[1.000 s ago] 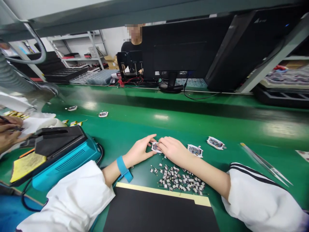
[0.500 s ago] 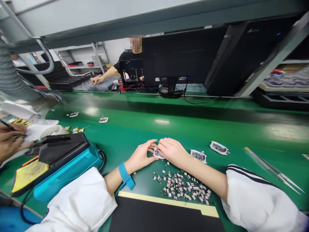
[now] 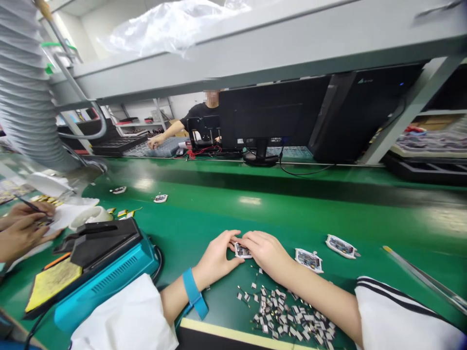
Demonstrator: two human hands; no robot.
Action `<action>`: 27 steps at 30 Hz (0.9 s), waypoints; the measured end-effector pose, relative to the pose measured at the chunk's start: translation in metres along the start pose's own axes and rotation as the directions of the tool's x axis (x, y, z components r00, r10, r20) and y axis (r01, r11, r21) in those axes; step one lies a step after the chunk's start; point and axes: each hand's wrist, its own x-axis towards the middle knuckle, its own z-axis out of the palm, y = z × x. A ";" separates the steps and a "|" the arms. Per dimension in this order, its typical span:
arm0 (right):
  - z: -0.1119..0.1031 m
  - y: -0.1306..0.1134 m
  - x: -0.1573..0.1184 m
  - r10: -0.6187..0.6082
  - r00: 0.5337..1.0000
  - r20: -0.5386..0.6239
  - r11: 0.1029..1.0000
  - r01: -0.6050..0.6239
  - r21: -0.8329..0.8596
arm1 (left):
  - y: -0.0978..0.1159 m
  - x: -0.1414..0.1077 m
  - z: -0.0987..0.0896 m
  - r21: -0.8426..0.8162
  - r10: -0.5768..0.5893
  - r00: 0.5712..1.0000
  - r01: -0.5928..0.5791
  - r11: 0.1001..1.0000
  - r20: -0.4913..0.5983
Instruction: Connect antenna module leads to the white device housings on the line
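Observation:
My left hand (image 3: 215,260) and my right hand (image 3: 264,253) meet over the green bench, and their fingertips pinch a small white-edged circuit board (image 3: 242,251) between them. Two similar boards lie to the right of my right hand, one close (image 3: 308,260) and one farther out (image 3: 340,246). Below my right wrist spreads a heap of tiny metal-and-black electronic components (image 3: 288,311). A blue wrist strap (image 3: 193,294) circles my left wrist. Long steel tweezers (image 3: 425,280) lie at the right.
A teal machine with a black lid (image 3: 105,277) stands left of my left arm, beside a yellow pad (image 3: 53,285). Further left, a co-worker's hands (image 3: 24,233) hold a pen. A black mat with a yellow edge (image 3: 226,335) lies at the front. Monitors (image 3: 270,116) stand across the bench.
The view has tilted upward, so everything sits lower in the picture. My hands still hold the small board. The person across the bench has an arm stretched out over a tray.

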 end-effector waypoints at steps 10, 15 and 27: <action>0.003 0.002 0.008 0.181 0.983 0.006 0.958 -0.178 0.225 | 0.001 0.002 -0.001 -0.022 -0.020 0.999 0.019 1.000 -0.035; 0.007 0.005 0.008 0.313 0.949 0.047 0.854 -0.302 0.423 | 0.001 0.002 -0.002 -0.114 -0.063 0.998 0.062 0.992 -0.007; 0.010 0.003 0.003 0.332 0.936 0.117 0.835 -0.349 0.425 | -0.004 0.001 -0.004 -0.174 -0.056 0.997 0.063 0.983 0.047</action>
